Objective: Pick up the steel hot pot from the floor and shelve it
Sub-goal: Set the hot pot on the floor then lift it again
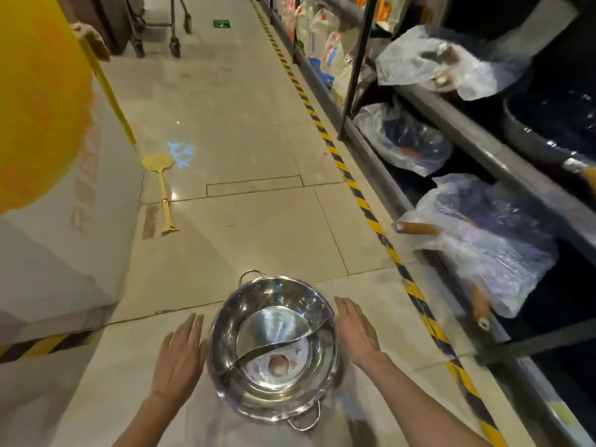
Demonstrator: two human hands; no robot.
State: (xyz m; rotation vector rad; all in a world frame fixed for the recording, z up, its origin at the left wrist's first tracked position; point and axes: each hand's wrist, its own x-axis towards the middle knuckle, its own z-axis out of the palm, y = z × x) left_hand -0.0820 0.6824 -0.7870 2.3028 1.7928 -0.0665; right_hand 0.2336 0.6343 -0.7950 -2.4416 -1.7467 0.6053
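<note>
At the far left a large yellow-orange rounded shape (35, 101) fills the upper corner, blurred and too close to identify. Below it stands a pale display block (64, 240) with faded orange lettering on its side and black-and-yellow striping along its base. Just right of the block, a yellow plastic skimmer (163, 185) lies flat on the tiled floor (245, 130), its perforated head pointing away and its handle toward the camera.

Low in the frame, the left hand (180, 356) hovers with its palm turned toward the pot; its grip is spread, fingers straight and together, and it is just beside the pot's left wall, holding nothing. Whether the thumb edge touches the rim cannot be told.

The steel hot pot (274, 346) sits on the floor between the 2 hands. It is round and shiny, split by a curved S-shaped divider into 2 compartments, with 1 loop handle at the far rim and 1 at the near rim. A round sticker shows on the bottom of the nearer compartment.

The right hand (356, 333) mirrors the left, its grip spread, fingers extended, beside the pot's right rim and closed on nothing.

Farther right, a strip of black-and-yellow hazard tape (354, 188) runs along the floor at the foot of a dark metal shelf (477, 146). The shelf holds dark pans wrapped in clear plastic bags (483, 246), 2 wooden handles sticking out toward the aisle.
</note>
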